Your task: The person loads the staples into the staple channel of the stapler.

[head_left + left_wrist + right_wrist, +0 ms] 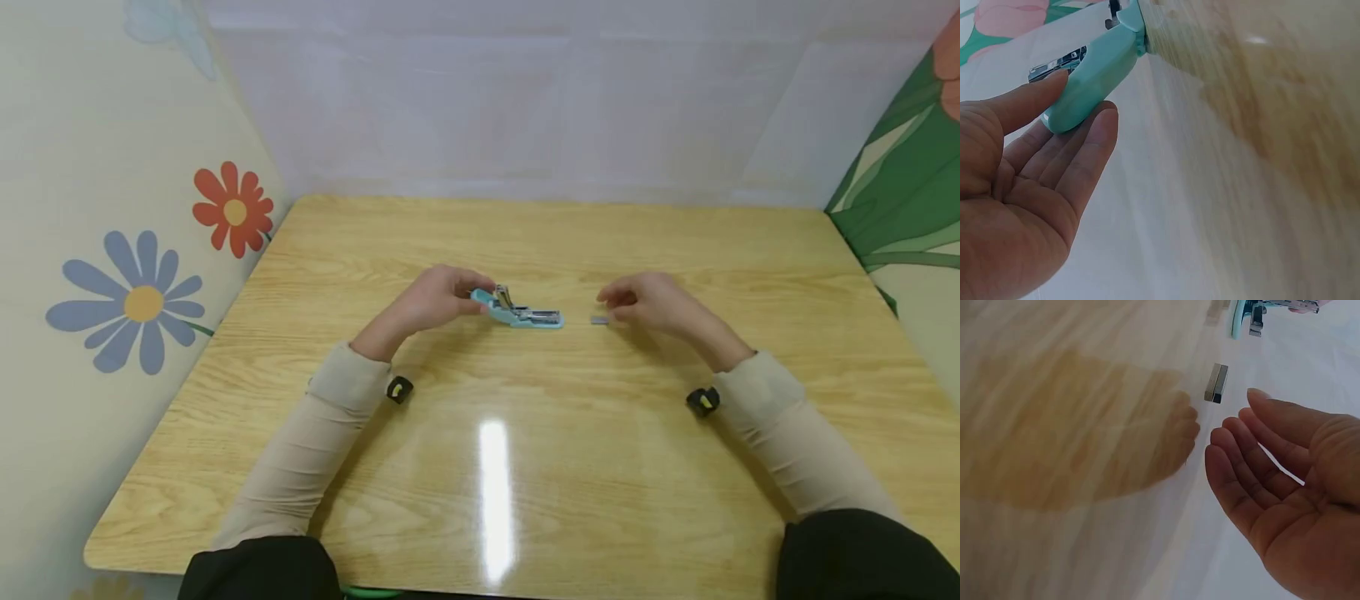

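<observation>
My left hand (pixel 442 297) grips the teal cover of a stapler (pixel 501 312), thumb on one side and fingers on the other. The stapler is folded wide apart, its metal parts exposed and its base lying along the wooden table. In the left wrist view the teal cover (pixel 1094 78) shows between thumb and fingers. A short strip of staples (pixel 599 320) lies on the table to the right of the stapler. Just beside that strip, my right hand (pixel 654 304) hovers with fingers loosely bent and nothing between them. The right wrist view shows the staple strip (pixel 1216 383) apart from the fingertips.
The wooden table (pixel 585 467) reaches back to a pale wall (pixel 525 108). A wall with painted flowers (pixel 142 304) stands along the left side, and another with green leaves (pixel 907 192) on the right. Dark wrist devices (pixel 702 402) hang under both sleeves.
</observation>
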### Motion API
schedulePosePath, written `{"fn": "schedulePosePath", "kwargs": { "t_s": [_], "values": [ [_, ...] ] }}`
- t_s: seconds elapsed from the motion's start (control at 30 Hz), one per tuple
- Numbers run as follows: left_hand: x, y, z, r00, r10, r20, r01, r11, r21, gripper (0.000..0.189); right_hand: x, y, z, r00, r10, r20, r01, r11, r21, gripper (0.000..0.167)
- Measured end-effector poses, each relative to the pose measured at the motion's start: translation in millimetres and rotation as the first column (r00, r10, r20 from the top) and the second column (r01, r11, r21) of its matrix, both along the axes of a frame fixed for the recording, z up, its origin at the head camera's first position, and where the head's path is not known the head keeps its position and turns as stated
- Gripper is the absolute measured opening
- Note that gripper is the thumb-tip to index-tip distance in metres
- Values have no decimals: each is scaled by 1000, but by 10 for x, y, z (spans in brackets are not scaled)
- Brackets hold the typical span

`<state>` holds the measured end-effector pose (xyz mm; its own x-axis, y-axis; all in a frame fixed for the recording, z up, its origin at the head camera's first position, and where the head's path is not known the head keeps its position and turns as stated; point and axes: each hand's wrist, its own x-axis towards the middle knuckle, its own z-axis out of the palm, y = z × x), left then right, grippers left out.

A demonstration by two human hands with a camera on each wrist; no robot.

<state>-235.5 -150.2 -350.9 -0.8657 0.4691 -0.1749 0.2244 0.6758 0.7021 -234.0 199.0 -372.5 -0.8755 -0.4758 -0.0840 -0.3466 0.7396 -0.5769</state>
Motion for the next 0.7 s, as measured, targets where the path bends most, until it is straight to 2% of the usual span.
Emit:
{"fn": "schedulePosePath", "kwargs": {
  "t_s": [0.23,0.47,0.7],
  "values": [
    [-5,-21,-31,1000,5,10,-5,1000,5,39,-17,-54,-17,1000,13,8,-13,999,48,29],
    [-26,-4,-19,1000,-1,-8,1,1000,8,35,-44,-92,-22,1000,-1,21,0,997,71,24],
    [-44,-4,-17,1000,1,5,-1,1000,2,34,-79,-115,-44,1000,-4,17,2,994,109,17]
  ]
}}
